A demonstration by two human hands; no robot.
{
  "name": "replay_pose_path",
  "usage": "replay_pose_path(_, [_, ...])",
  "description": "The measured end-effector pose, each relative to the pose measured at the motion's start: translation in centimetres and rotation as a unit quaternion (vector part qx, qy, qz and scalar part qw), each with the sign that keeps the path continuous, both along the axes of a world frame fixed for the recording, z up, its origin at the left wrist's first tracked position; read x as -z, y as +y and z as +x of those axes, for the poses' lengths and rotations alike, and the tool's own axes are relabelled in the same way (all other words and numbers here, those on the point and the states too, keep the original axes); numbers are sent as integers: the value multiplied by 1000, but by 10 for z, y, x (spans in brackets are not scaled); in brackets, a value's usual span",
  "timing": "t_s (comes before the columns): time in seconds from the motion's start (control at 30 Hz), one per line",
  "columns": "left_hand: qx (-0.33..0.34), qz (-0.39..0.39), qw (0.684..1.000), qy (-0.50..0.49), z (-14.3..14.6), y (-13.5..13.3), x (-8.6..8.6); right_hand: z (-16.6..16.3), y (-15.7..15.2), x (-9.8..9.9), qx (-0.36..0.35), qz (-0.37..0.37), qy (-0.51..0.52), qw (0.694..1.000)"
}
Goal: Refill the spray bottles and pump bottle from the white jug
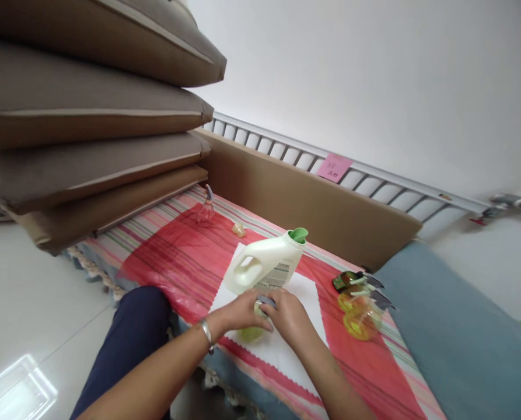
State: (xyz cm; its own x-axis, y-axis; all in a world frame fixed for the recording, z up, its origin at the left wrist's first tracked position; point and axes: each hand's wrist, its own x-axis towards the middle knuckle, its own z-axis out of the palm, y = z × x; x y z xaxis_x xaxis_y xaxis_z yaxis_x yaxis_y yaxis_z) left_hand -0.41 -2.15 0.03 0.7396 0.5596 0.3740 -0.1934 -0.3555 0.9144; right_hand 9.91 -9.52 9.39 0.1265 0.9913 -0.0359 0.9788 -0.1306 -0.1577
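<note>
The left hand (241, 311) had its fingers curled round a bottle (250, 334); the right hand's (290, 315) fingers gripped its grey top (267, 301). Just beyond them stood a white jug (266, 262).

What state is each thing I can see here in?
Held bottle, partly hidden
Grey spray head, fastening unclear
Left hand, closed around that bottle
Right hand, gripping that head
White jug, standing, green spout uncovered
White cloth, spread flat
Clear bottle, upright
Yellow bottles, spray heads on
Green bottle, top unclear
Red sheet, spread
Cushions, stacked
Pink note, handwritten
</note>
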Motion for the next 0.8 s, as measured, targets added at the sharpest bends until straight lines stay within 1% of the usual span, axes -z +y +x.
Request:
replay_pose_path(0.07, [-39, -3, 999, -14, 2, -3, 3, -1, 2, 1, 3, 1, 2, 1000])
replay_pose_path(0.1, [-38, -9, 999, -17, 3, -3, 3, -2, 2, 2, 4, 0, 3, 1000])
replay_pose_path(0.13, [-16, -16, 1000, -15, 3, -1, 3, -2, 2, 3, 4, 0, 4, 1000])
replay_pose_path(0.2, [52, -22, 998, -1, 1, 2, -1, -2, 2, 5, 3, 1, 6, 1000])
replay_pose_path(0.27, [90, -7, 996, 8, 0, 4, -5, -1, 1, 5, -1, 2, 10, 1000])
replay_pose_path(0.3, [82, 0, 997, 9, 0, 3, -7, -1, 0, 5, -3, 3, 12, 1000])
replay_pose_path(0.37, [11, -1, 1000, 7, 0, 0, -7, 0, -1, 5, -5, 4, 16, 1000])
replay_pose_path(0.43, [-64, -22, 998, 9, 1, -3, -6, 0, -2, 5, -1, 3, 16, 1000])
replay_pose_path(0.47, [-80, -30, 996, 11, 1, -4, -6, 0, -2, 5, 3, 2, 15, 1000])
replay_pose_path(0.5, [-75, -34, 997, 11, 0, -3, -6, 0, -2, 4, 6, 1, 13, 1000])
replay_pose_path(0.63, [58, -18, 998, -6, -4, 1, -11, -2, -2, 1, 15, -4, 4, 1000])
replay_pose_path(0.67, [78, -13, 997, -10, -4, 1, -12, -3, -2, 1, 17, -5, 2, 1000])
replay_pose_path(0.7, [79, -12, 997, -16, -3, 0, -11, -3, -1, 0, 19, -6, 0, 1000])
replay_pose_path(0.8, [34, -32, 999, -27, 2, -4, -6, -5, -2, 0, 26, -8, -6, 1000])
